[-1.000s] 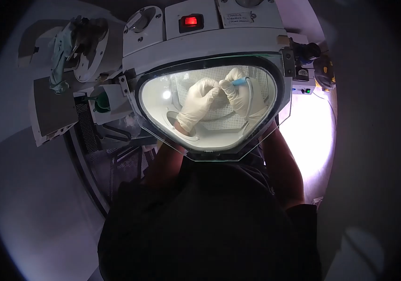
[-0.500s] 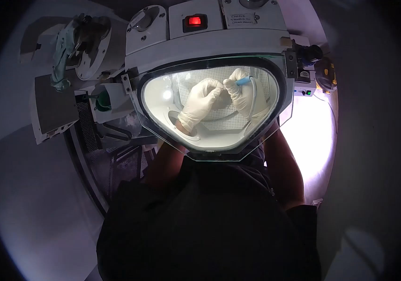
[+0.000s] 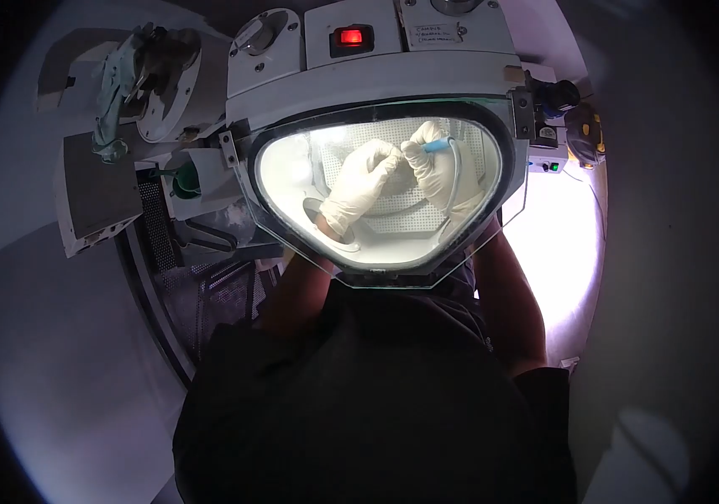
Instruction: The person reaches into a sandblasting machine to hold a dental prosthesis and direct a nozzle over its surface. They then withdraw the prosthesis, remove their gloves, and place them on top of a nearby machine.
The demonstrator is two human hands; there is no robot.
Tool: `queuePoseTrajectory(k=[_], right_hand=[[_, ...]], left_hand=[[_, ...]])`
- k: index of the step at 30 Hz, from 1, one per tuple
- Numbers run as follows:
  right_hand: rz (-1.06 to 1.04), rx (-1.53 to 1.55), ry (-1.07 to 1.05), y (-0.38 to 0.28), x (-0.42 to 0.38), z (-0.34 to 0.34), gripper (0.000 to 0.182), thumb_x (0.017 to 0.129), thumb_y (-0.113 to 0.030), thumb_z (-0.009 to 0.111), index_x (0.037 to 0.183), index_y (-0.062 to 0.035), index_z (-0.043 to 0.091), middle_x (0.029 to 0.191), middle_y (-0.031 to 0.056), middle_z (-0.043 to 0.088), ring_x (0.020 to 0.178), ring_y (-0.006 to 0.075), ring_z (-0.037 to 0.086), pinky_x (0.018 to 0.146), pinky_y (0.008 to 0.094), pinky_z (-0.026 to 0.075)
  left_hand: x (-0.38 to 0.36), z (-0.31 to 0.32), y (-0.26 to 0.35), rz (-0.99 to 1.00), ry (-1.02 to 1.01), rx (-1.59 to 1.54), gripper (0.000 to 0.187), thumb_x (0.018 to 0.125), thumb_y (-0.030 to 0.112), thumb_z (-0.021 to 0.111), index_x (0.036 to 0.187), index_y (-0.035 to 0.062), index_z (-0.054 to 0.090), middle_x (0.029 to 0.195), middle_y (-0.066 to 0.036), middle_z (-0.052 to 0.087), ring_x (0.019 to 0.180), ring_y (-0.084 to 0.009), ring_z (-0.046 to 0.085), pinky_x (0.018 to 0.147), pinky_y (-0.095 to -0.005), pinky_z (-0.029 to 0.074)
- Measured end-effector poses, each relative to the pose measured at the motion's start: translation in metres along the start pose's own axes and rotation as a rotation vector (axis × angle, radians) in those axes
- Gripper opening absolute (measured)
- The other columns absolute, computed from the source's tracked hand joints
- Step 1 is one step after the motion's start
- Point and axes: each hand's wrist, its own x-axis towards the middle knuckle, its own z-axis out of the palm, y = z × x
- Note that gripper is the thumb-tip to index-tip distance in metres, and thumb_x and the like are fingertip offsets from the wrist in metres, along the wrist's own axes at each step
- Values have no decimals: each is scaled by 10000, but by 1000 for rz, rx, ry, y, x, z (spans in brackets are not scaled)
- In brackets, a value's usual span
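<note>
Head view: looking down through the window (image 3: 292,244) of a lit cabinet (image 3: 376,80), both my gloved hands inside.
Far left: grey cloth (image 3: 112,92) draped on white gear outside the cabinet; green cap (image 3: 183,185) just below it.
Left hand (image 3: 358,183): curled, fingertips pinched on something small at mid-chamber; too small to tell what it is.
Arm port (image 3: 319,223): my left wrist comes in through it, low left.
Floor (image 3: 393,220): perforated white plate under both hands.
Right hand (image 3: 435,172): closed around a blue-tipped nozzle (image 3: 437,146), tip pointing left toward the left fingertips, the two hands touching.
Hose (image 3: 458,168): runs down from the nozzle along my right hand.
Top: red switch (image 3: 351,37), lit.
</note>
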Motion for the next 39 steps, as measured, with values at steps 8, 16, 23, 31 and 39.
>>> queuePoseTrajectory(k=[8,16,23,31,39], right_hand=[[6,35,24,1,-1,2,501,1023,-553,622,882,-74,654,661,66,613,600,208,592,593,367,485],[32,36,-35,-4,-1,-2,491,1045,-532,611,916,-58,611,647,69,594,610,160,560,586,355,455],[-17,-21,11,2,-3,0,486,1049,-525,608,902,-62,606,648,47,572,616,143,545,586,340,447],[32,-49,-25,6,-6,-1,432,1067,-481,597,928,-73,624,728,28,600,688,135,575,643,322,470],[63,-36,-35,2,-5,-1,475,1059,-532,581,924,-78,616,736,21,602,684,130,574,627,329,475]], left_hand=[[3,1,-9,-8,-12,-103,175,1043,173,655,1061,-1,662,997,-36,669,938,-115,614,849,-296,519],[4,2,-17,48,14,-63,156,1032,150,653,1057,-3,664,1002,-53,665,931,-127,615,848,-297,518],[6,5,-15,23,14,-141,151,1032,128,635,1056,-18,661,977,-53,681,920,-119,623,833,-293,525],[7,6,-12,22,31,-102,135,1030,134,631,1046,9,680,966,-43,688,892,-117,628,818,-289,528],[8,7,-19,30,31,-144,144,1033,122,618,1048,-9,678,954,-49,695,883,-118,633,803,-285,530]])
